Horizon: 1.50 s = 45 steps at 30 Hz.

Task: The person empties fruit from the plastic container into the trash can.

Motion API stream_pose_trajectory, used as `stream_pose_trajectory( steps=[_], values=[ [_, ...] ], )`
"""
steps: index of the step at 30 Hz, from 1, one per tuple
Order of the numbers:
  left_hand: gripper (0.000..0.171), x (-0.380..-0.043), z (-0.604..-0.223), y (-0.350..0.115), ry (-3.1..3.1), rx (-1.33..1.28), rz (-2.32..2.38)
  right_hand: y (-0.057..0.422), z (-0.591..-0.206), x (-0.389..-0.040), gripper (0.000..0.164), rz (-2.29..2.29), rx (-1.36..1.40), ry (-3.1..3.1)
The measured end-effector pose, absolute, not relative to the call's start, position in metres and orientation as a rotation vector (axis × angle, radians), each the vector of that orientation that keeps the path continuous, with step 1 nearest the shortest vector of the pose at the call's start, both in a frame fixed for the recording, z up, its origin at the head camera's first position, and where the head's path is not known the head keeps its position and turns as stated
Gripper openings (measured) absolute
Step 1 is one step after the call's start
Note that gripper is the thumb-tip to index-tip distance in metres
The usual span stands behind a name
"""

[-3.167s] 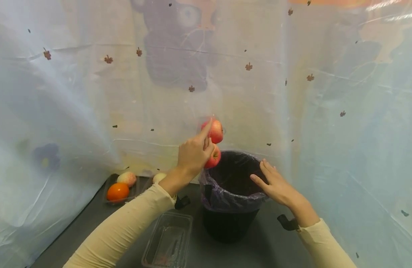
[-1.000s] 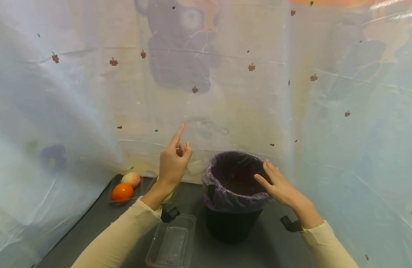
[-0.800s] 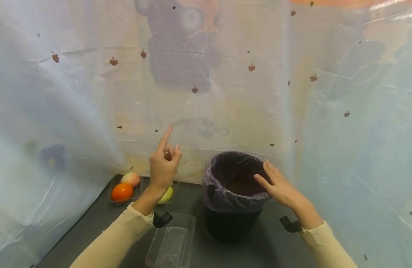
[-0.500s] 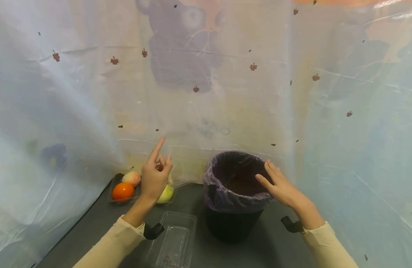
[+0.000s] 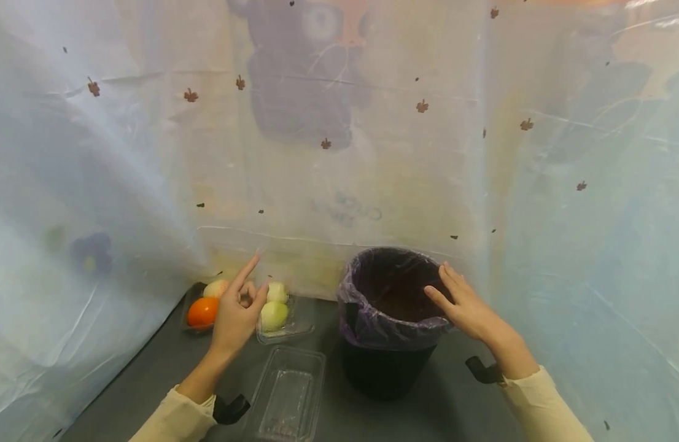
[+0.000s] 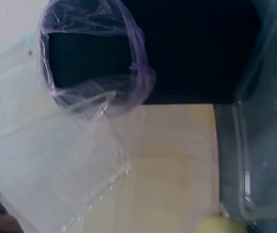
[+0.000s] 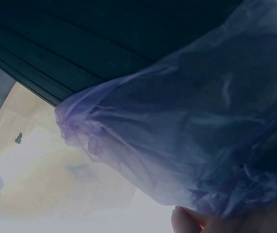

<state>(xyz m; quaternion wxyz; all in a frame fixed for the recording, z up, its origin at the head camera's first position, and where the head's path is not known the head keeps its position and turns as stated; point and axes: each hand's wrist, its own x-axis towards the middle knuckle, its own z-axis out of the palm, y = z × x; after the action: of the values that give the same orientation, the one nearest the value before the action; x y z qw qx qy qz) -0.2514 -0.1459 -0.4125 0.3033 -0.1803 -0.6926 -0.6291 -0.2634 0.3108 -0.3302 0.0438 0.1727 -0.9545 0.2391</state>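
A clear plastic tray (image 6: 56, 165), with no fruit seen in it, is pinched by my left hand (image 5: 234, 316). Its index finger points up, and thumb and other fingers curl at the tray's edge. In the head view the tray is nearly invisible, near two pale green fruits (image 5: 274, 316). My right hand (image 5: 466, 307) lies with straight fingers at the right rim of a black bin (image 5: 386, 371). A purple translucent liner bag (image 5: 372, 328) is folded over that rim; the right wrist view shows the liner (image 7: 177, 131) close up. Inside, the bin is dim and reddish; its contents cannot be made out.
Another clear tray (image 5: 287, 393) lies on the dark table (image 5: 439, 411), left of the bin. At the back left, a tray holds an orange fruit (image 5: 203, 313) and a pinkish-white peach (image 5: 215, 288). A printed plastic curtain (image 5: 406, 166) hangs behind.
My left hand has moved left and down from above the bin. The two apples seen by it earlier are out of sight. My right hand has stayed at the rim.
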Motion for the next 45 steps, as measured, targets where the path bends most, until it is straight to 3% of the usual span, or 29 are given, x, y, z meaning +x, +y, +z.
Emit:
stream_pose_trajectory(
  steps=[17, 22, 45],
  values=[
    [0.076, -0.218, -0.460, -0.226, -2.206, -0.453, -1.791, 0.312, -0.332, -0.266, 0.087, 0.724, 0.532, -2.903],
    [0.072, -0.207, -0.473, -0.249, -2.325, -0.325, -1.775, 0.311, -0.331, -0.265, 0.087, 0.725, 0.537, -2.900],
    [0.066, -0.184, -0.530, -0.304, -2.699, -0.104, -1.754, 0.311, -0.332, -0.265, 0.086, 0.717, 0.550, -2.895]
  ],
)
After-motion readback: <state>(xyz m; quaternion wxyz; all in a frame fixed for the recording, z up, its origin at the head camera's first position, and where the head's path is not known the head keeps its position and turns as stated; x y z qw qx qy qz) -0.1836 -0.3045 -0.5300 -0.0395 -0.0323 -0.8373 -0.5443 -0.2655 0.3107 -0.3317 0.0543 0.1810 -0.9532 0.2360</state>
